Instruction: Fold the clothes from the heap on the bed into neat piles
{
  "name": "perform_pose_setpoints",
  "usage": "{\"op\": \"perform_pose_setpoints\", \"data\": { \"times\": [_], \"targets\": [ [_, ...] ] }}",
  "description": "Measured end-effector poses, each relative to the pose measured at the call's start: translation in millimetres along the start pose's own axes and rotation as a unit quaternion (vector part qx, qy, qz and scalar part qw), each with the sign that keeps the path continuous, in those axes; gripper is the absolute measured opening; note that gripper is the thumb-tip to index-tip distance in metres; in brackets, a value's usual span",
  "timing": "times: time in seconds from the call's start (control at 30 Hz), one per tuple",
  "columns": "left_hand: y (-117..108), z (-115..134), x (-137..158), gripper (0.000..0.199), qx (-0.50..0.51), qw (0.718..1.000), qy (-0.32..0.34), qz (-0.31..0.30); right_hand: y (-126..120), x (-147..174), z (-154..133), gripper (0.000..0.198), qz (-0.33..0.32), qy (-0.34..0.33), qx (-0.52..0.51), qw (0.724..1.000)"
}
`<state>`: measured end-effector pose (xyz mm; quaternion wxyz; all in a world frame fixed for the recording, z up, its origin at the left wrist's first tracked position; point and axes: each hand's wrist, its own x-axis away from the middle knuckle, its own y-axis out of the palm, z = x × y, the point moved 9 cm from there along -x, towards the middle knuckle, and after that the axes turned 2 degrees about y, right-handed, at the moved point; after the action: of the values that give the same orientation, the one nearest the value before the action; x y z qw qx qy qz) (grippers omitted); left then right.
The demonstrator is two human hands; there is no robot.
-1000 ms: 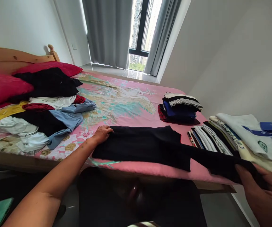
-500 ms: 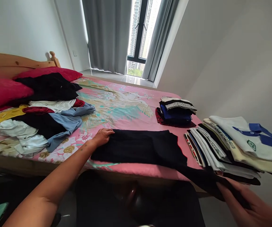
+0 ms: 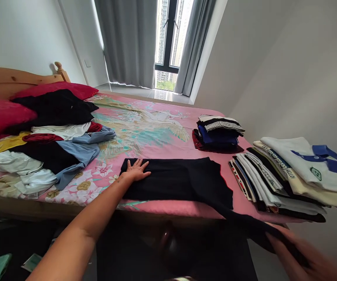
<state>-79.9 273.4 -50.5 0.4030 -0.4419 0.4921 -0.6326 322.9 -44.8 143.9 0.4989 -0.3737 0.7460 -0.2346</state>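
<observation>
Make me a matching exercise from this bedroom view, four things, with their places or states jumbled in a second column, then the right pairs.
1. Left hand
2. Right hand
3. White shirt with blue collar
4. Red pillows

A. On top of a folded pile
B. Gripping the narrow end of the black garment
C. By the wooden headboard
D. Flat on the black garment

Pairs: 1-D, 2-B, 3-A, 4-C

left hand (image 3: 137,170): palm down, splayed | right hand (image 3: 311,251): gripping, blurred

Blk garmt (image 3: 174,180): matt cloth, smooth surf.
</observation>
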Motion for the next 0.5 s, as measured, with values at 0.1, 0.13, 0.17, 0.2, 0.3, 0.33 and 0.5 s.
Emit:
{"op": "perform_pose_setpoints", "data": {
  "times": [0.1,0.13,0.17,0.2,0.3,0.33,0.5],
  "targets": [
    [-11.0,18.7,-5.9,0.07,-0.013,0.999,0.022,0.039,0.6,-1.6,-22.4,0.027,-0.007,-0.043,-0.008,0.999],
    [-12.9,26.6,-7.1,0.069,-0.012,0.998,0.034,0.054,0.1,-2.5,-28.4,0.025,-0.005,-0.055,-0.015,0.998],
    [-12.8,33.8,-7.8,0.068,-0.009,0.997,0.042,0.062,0.1,-3.5,-33.3,0.023,-0.006,-0.066,-0.023,0.998],
    [-11.1,39.7,-7.8,0.067,-0.003,0.997,0.042,0.059,0.3,-4.5,-37.3,0.021,-0.007,-0.077,-0.031,0.997],
    [-14.2,61.9,2.1,0.071,0.029,0.998,0.027,0.046,3.5,-7.0,-47.0,0.021,-0.016,-0.114,-0.051,0.992],
    [-22.9,78.4,11.3,0.076,0.046,0.996,0.049,0.059,5.8,-7.5,-51.1,0.022,-0.022,-0.13,-0.057,0.99],
    [-82.1,223.4,114.5,0.095,0.151,0.906,0.373,0.133,26.6,-8.3,-84.8,0.03,-0.074,-0.193,-0.092,0.974]
  ]
}}
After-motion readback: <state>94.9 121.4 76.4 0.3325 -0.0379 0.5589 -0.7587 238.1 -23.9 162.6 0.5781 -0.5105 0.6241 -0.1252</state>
